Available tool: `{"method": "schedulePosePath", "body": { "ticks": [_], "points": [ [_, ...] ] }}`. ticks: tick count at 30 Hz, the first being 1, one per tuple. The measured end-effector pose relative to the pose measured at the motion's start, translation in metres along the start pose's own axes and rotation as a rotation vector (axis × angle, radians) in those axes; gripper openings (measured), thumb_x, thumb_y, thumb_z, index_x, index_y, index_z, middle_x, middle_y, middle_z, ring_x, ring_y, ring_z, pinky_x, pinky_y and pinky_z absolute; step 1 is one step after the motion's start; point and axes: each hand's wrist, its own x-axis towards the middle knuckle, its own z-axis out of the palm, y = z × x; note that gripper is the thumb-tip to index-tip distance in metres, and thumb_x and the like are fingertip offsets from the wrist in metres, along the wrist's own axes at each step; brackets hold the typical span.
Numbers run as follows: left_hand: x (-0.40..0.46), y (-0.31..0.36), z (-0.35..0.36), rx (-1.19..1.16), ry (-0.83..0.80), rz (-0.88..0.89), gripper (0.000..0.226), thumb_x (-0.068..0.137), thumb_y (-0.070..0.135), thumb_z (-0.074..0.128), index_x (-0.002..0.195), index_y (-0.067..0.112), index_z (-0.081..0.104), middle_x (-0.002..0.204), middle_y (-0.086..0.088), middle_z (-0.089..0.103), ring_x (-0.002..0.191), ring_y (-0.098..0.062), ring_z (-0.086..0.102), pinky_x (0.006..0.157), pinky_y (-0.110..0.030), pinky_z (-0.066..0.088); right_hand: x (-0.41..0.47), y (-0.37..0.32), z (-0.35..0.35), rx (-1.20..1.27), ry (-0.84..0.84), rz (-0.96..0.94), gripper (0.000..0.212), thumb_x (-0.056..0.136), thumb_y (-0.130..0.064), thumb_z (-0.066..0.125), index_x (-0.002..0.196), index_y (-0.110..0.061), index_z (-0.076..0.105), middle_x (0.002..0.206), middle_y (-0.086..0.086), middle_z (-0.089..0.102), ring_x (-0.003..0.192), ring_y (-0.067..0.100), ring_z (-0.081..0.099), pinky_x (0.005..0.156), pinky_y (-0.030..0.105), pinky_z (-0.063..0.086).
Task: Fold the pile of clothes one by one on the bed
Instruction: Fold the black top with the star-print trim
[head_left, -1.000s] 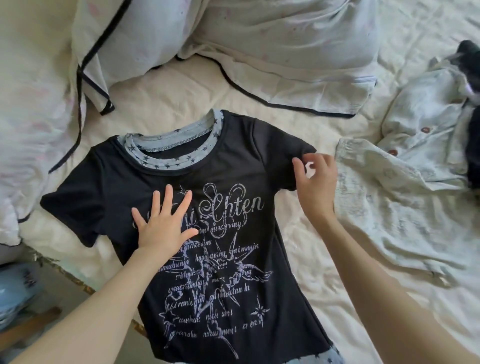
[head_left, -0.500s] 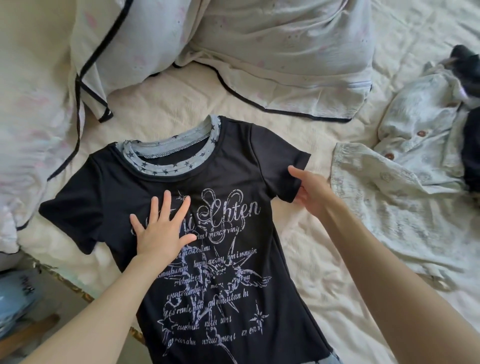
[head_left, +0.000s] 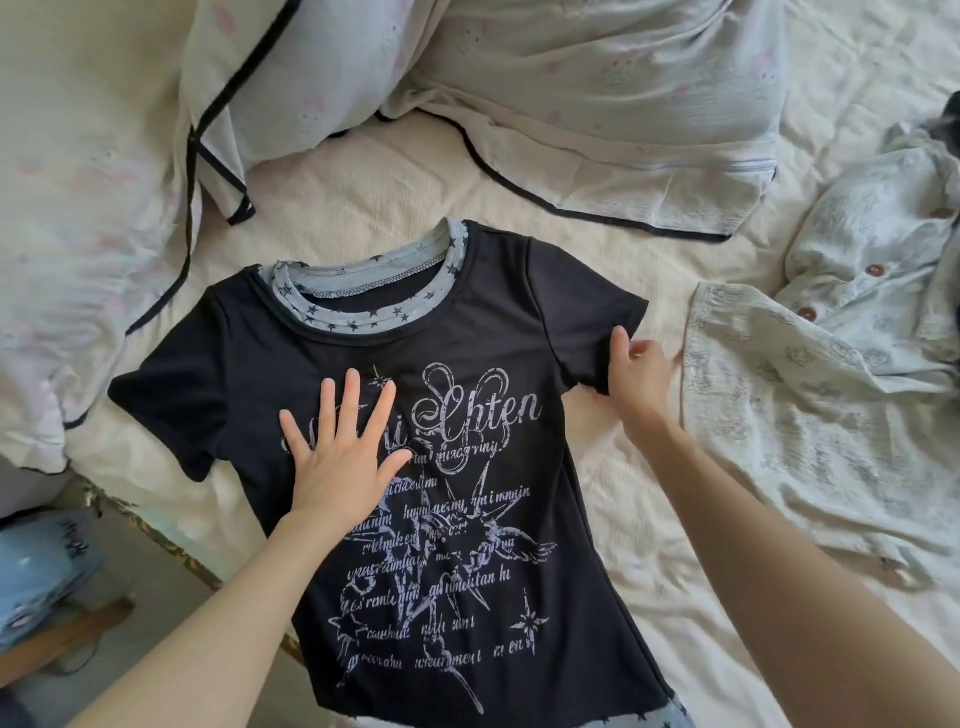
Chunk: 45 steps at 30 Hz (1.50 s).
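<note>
Black T-shirt (head_left: 467, 467) lies flat, print up, on the bed (head_left: 389, 176). Left hand (head_left: 340, 457) presses on its chest, fingers straight and spread. Right hand (head_left: 636, 379) pinches the sleeve hem. Pale buttoned shirt (head_left: 831, 415) lies beside.

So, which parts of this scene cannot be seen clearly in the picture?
- Head view: the hem of the black printed t-shirt is cut off by the bottom edge.
- The first letters of its large print lie under the flat left hand.
- The right hand grips the sleeve edge; its fingers under the cloth are hidden.
- The dark garment at the right edge is cut off and cannot be identified.
</note>
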Motion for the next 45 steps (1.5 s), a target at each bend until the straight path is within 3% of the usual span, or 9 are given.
{"method": "schedulePosePath", "body": {
  "ticks": [6,10,13,19,24,31,38,41,45],
  "points": [
    [-0.078,-0.002,0.021,-0.259,0.224,0.038,0.052,0.097,0.021,0.047,0.147,0.018,0.03,0.157,-0.009,0.02,0.146,-0.028,0.012,0.116,-0.049,0.008,-0.077,0.068,-0.017,-0.106,-0.113,-0.012,0.025,0.096,-0.036,0.049,0.099,-0.012,0.055,0.084,0.004,0.065,0.073,0.015,0.061,0.068,0.028,0.049],
    [-0.127,-0.013,0.045,-0.771,0.383,-0.323,0.036,0.096,0.007,0.048,0.132,0.003,0.048,0.13,-0.017,0.046,0.116,-0.024,0.049,0.099,-0.037,0.041,-0.127,0.108,-0.034,-0.326,-0.118,-0.113,0.012,0.096,-0.034,0.049,0.091,-0.024,0.053,0.082,-0.012,0.058,0.075,0.006,0.054,0.061,0.014,0.035],
    [-0.136,-0.025,0.058,-1.098,0.219,-0.668,0.035,0.099,0.017,0.046,0.129,-0.001,0.045,0.125,-0.017,0.05,0.105,-0.025,0.052,0.086,-0.028,0.038,-0.153,0.128,-0.044,-0.389,-0.1,-0.157,0.015,0.097,-0.032,0.045,0.095,-0.019,0.054,0.09,-0.006,0.055,0.078,0.011,0.056,0.068,0.028,0.039],
    [-0.159,-0.036,0.083,-1.445,-0.133,-0.739,0.035,0.095,0.04,0.053,0.115,0.013,0.059,0.119,-0.004,0.063,0.112,-0.024,0.057,0.1,-0.045,0.044,-0.185,0.157,-0.062,-0.69,-0.076,-0.275,0.023,0.096,-0.027,0.051,0.097,-0.006,0.062,0.097,0.006,0.052,0.091,0.027,0.053,0.074,0.035,0.041],
    [-0.192,-0.025,0.094,-1.253,0.152,-0.616,0.025,0.1,0.023,0.046,0.095,-0.001,0.054,0.086,-0.009,0.056,0.086,-0.028,0.052,0.068,-0.03,0.041,-0.198,0.17,-0.068,-0.562,-0.04,-0.075,0.024,0.1,-0.028,0.041,0.088,-0.008,0.048,0.074,0.004,0.053,0.077,0.032,0.054,0.061,0.035,0.034],
    [-0.223,-0.027,0.087,-1.075,0.394,-0.544,0.029,0.101,0.025,0.041,0.077,0.008,0.044,0.071,-0.007,0.048,0.075,-0.03,0.044,0.061,-0.038,0.028,-0.212,0.162,-0.085,-0.489,0.022,-0.138,0.031,0.099,-0.034,0.041,0.087,-0.008,0.052,0.074,0.001,0.053,0.074,0.026,0.05,0.061,0.034,0.033],
    [-0.257,-0.027,0.114,-1.134,0.1,-0.564,0.046,0.099,0.028,0.047,0.129,-0.007,0.048,0.13,-0.021,0.053,0.123,-0.035,0.047,0.1,-0.041,0.037,-0.232,0.154,-0.102,-0.686,0.053,-0.288,0.048,0.098,-0.035,0.041,0.057,-0.014,0.032,0.056,0.004,0.041,0.056,0.025,0.04,0.045,0.03,0.021],
    [-0.274,-0.02,0.119,-1.169,0.229,-0.517,0.03,0.1,0.022,0.045,0.083,-0.002,0.052,0.073,-0.01,0.051,0.075,-0.03,0.048,0.064,-0.038,0.034,-0.24,0.155,-0.105,-0.66,0.054,-0.309,0.039,0.099,-0.033,0.041,0.066,-0.012,0.036,0.059,0.001,0.041,0.061,0.027,0.042,0.051,0.033,0.023],
    [-0.289,-0.016,0.129,-1.159,0.281,-0.496,0.041,0.098,0.019,0.048,0.063,0.013,0.028,0.058,0.0,0.027,0.056,-0.021,0.025,0.053,-0.034,0.024,-0.251,0.166,-0.114,-0.674,0.017,-0.298,0.028,0.099,-0.025,0.039,0.082,-0.004,0.044,0.061,0.003,0.044,0.064,0.031,0.047,0.056,0.037,0.033]
  ]
}}
